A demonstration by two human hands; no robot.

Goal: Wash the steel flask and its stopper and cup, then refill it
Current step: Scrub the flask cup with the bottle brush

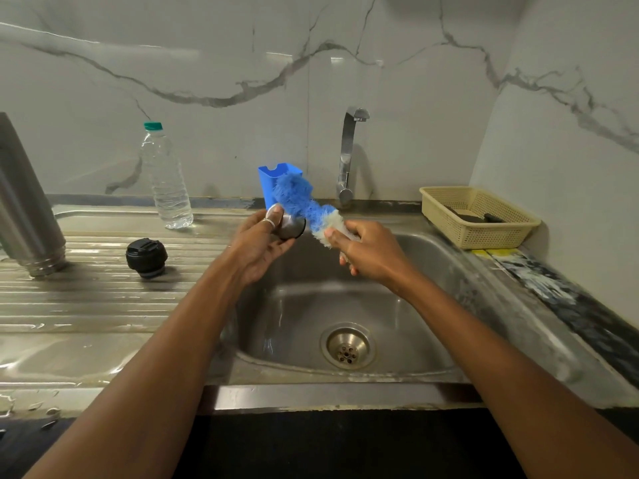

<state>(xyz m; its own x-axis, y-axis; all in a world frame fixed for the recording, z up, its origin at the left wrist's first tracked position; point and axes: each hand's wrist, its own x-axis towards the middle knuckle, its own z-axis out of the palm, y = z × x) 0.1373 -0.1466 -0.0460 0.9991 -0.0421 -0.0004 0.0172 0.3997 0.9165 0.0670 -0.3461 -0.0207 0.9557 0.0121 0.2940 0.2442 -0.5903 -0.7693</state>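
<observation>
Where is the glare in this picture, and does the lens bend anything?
Head view: glare streaks lie on the glossy marble wall and on the wet steel draining board; wide-angle distortion probably makes the tall steel flask at the left edge lean.

We stretch both bare arms forward. Our left hand grips cup, thumb on top; our right hand, knuckles up, grips brush.

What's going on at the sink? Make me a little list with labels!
left hand: holds the steel cup over the sink
right hand: grips the blue brush beside the cup
flask: mouth down on the draining board
stopper: on the draining board, apart from the flask
water bottle: capped, upright behind the stopper
tap: no water seen running
</observation>
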